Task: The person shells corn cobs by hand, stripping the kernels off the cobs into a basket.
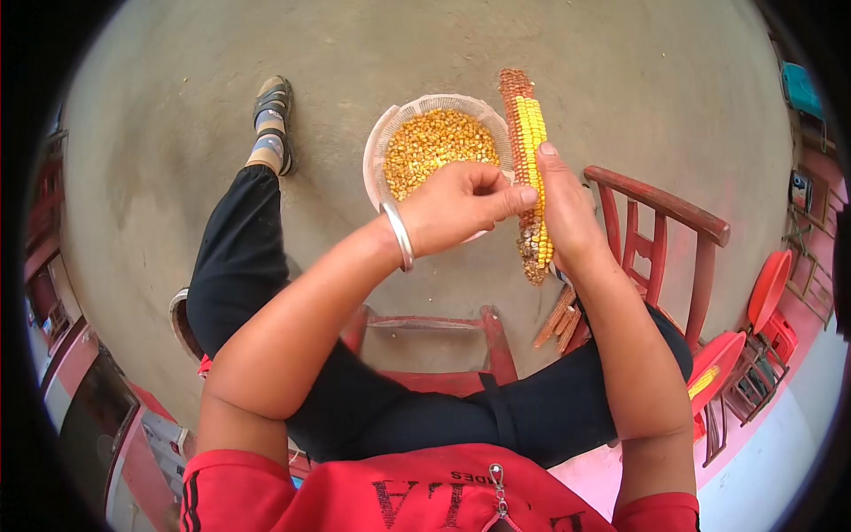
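Note:
A partly stripped corn cob (530, 142) stands nearly upright, tilted slightly, between my two hands. Yellow kernels remain along its right side, while the left side and top are bare reddish-brown; its lower end looks pale and damaged. My right hand (572, 208) grips the cob from the right, thumb up along the kernels. From the left, my left hand (465, 206), with a silver bangle (398, 236) on its wrist, presses its thumb against the lower kernels, its fingers curled. Below and left of the cob, a pale plastic basket (376, 160) holds loose corn kernels (436, 146).
A red wooden chair (660, 204) stands at the right, near several bare cobs (560, 319) on the floor. Another red wooden frame (499, 346) is between my legs. Red stools (769, 288) line the right wall; one red surface bears yellow corn (703, 382).

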`<action>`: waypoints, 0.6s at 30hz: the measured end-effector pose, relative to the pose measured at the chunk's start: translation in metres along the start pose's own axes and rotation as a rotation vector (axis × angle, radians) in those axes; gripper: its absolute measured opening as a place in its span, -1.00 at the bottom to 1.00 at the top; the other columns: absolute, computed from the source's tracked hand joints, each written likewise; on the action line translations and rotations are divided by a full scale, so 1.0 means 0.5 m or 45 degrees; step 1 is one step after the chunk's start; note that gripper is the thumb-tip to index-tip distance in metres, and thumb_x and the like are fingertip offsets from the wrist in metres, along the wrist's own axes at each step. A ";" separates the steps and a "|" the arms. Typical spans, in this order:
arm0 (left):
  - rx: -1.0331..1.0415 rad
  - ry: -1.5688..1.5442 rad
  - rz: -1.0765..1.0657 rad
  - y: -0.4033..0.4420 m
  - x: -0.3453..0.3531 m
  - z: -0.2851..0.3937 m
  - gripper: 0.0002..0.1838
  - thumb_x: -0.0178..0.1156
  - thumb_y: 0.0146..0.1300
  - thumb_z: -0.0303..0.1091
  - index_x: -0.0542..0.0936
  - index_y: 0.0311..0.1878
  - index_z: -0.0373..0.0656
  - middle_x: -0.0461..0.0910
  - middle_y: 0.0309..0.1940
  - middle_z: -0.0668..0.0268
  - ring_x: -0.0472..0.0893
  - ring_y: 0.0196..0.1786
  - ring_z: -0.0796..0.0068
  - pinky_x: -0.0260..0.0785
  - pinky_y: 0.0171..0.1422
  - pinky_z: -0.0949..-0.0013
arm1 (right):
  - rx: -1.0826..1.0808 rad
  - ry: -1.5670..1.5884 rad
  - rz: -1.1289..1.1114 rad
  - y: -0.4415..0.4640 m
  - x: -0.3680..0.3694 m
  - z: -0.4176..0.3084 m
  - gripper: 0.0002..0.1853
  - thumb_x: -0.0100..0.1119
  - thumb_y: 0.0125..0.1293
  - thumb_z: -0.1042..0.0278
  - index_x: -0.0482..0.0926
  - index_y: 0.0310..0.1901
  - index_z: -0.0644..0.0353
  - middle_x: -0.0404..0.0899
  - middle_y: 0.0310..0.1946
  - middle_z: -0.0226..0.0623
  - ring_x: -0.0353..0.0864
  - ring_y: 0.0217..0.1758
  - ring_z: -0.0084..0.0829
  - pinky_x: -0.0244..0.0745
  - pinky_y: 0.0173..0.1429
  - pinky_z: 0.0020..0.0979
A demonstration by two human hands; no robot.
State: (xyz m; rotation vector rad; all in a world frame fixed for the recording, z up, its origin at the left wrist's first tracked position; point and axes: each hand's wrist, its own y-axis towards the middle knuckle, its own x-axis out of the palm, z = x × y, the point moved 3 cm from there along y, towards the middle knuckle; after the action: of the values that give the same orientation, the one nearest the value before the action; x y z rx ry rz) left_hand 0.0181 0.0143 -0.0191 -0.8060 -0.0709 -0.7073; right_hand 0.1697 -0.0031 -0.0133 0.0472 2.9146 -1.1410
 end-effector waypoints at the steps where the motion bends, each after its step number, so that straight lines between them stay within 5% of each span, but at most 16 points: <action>1: 0.039 0.036 -0.040 0.001 0.005 -0.006 -0.63 0.23 0.34 -0.02 0.60 -0.25 -0.19 0.55 -0.41 0.48 0.47 -0.32 0.75 0.35 -0.22 0.60 | -0.024 0.025 -0.024 -0.002 0.005 0.000 -0.38 -0.28 0.53 -0.16 0.48 0.00 0.37 0.52 -0.18 -0.24 0.44 -0.14 -0.52 0.40 0.00 -0.45; 18: 0.280 0.074 0.009 -0.012 0.005 0.015 -0.79 0.35 0.25 -0.28 0.56 -0.28 -0.20 0.57 -0.37 0.48 0.50 -0.30 0.77 0.39 -0.22 0.59 | 0.069 0.168 -0.010 -0.017 0.023 -0.026 -0.41 -0.28 0.54 -0.11 0.44 0.05 0.39 0.51 -0.17 -0.26 0.46 -0.16 -0.53 0.44 -0.04 -0.45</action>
State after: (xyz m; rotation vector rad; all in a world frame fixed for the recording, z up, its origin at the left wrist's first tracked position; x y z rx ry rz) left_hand 0.0180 0.0149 -0.0091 -0.5748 -0.0915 -0.7024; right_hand 0.1581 -0.0004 0.0018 0.1158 2.9988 -1.2656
